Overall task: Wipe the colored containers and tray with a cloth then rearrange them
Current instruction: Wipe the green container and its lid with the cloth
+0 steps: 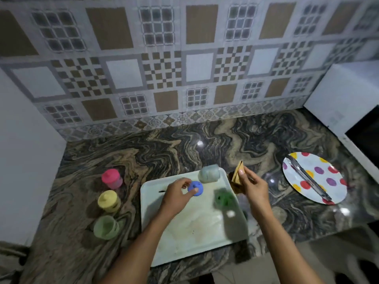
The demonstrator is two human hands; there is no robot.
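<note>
A pale rectangular tray (178,247) lies on the marble counter. My left hand (177,194) grips a blue lid (196,188) above the tray. At the tray's far edge lies a pale blue container (209,173) on its side. A blurred green lid or container (223,198) is at the tray's right side. My right hand (253,184) holds a folded tan cloth (238,173) just past the tray's right corner. Left of the tray stand a pink container (111,178), a yellow container (108,200) and an open green container (105,226) in a column.
A round polka-dot plate (320,177) with metal tongs (307,178) on it sits at the right. A white microwave (348,105) stands at the far right. A tiled wall runs behind the marble counter (164,150); a white wall closes the left side.
</note>
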